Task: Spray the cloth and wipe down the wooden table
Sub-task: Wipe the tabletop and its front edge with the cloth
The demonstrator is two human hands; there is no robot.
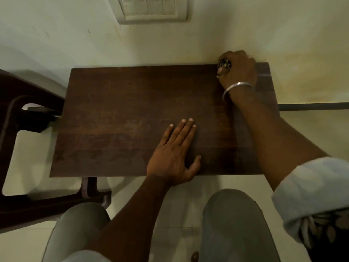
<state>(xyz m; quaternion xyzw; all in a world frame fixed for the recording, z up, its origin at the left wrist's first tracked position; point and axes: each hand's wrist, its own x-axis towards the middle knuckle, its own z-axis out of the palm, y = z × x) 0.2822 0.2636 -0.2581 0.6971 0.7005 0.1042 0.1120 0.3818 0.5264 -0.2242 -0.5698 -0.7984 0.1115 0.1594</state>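
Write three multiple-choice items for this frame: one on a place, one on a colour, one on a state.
1. Where on the wooden table is the right hand?
A) near left corner
B) far right corner
C) centre

2. What colour is the bracelet on the right wrist?
A) silver
B) red
C) black

3. How does the left hand lie?
A) curled round a bottle
B) raised off the table
C) flat on the tabletop, fingers straight

Answers:
1 B: the hand grips the cloth at the far right corner, by the wall.
2 A: the band shines like pale metal.
3 C: the palm is down near the front edge and holds nothing.
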